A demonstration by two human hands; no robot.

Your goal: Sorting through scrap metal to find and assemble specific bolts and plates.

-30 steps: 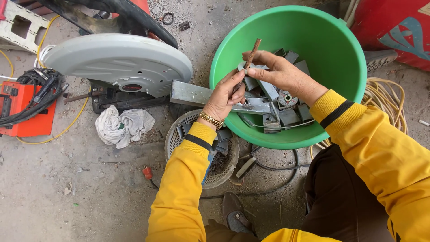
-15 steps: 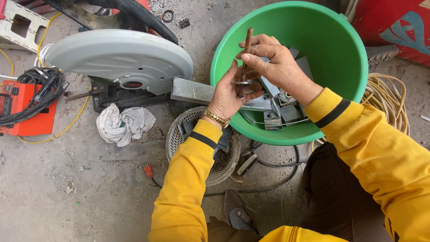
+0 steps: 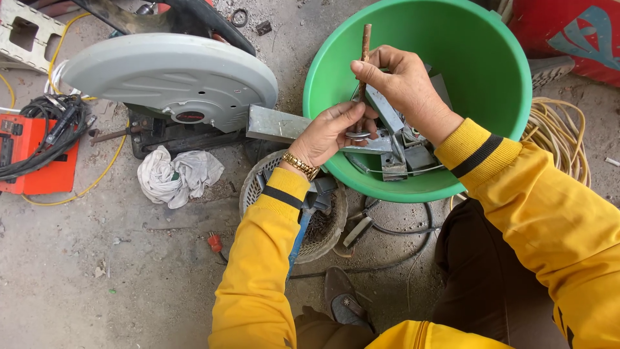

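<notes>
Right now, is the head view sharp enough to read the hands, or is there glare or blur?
Head view: even daylight, soft shadows, no harsh glare; left hand, right hand and the rusty rod are sharp; the green tub rim bows slightly from wide-angle distortion.

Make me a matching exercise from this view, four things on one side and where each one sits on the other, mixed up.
Things:
1. rusty rod
2. white rag
3. green tub
4. orange machine

Places:
A. far left, cables piled on it
B. pinched in the right hand
C. on the ground below the chop saw
D. holds cut metal pieces

Pairs: 1-B, 2-C, 3-D, 4-A
</notes>
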